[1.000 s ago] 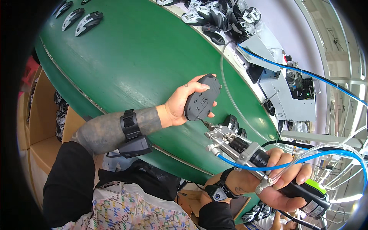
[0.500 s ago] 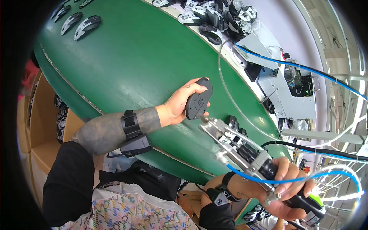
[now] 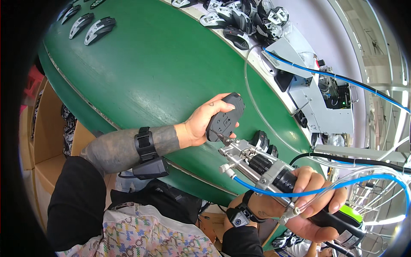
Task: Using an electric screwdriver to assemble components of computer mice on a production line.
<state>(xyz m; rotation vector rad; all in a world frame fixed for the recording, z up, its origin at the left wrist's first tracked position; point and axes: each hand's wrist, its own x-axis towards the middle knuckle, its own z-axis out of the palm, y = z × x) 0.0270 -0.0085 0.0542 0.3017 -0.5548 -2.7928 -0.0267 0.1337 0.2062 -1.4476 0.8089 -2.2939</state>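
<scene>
My left hand (image 3: 200, 122) grips a black computer mouse (image 3: 227, 118), its flat underside turned up toward me. Wrapped around a power screwdriver (image 3: 274, 169) is my right hand (image 3: 314, 201). The driver has a silver metal feeder at its front, a black body and a green patch at its rear. Its bit meets or nearly meets the mouse's near end; whether it touches a screw hole cannot be made out. A blue air hose (image 3: 291, 193) runs from the feeder past my right hand. Beyond the driver's front, more dark mice (image 3: 260, 140) sit on the green conveyor belt (image 3: 141, 77).
Black and silver mice (image 3: 99, 31) stand at the belt's far left. A pile of mice (image 3: 239, 19) lies on the white ledge behind. A grey machine (image 3: 321, 103) stands at the right, with hoses hanging across. Cardboard boxes (image 3: 53, 124) are at the left.
The driver's tip has moved left and down onto or close to the mouse's underside, and the tool has rolled slightly. My left hand has shifted a little right and down with the mouse.
</scene>
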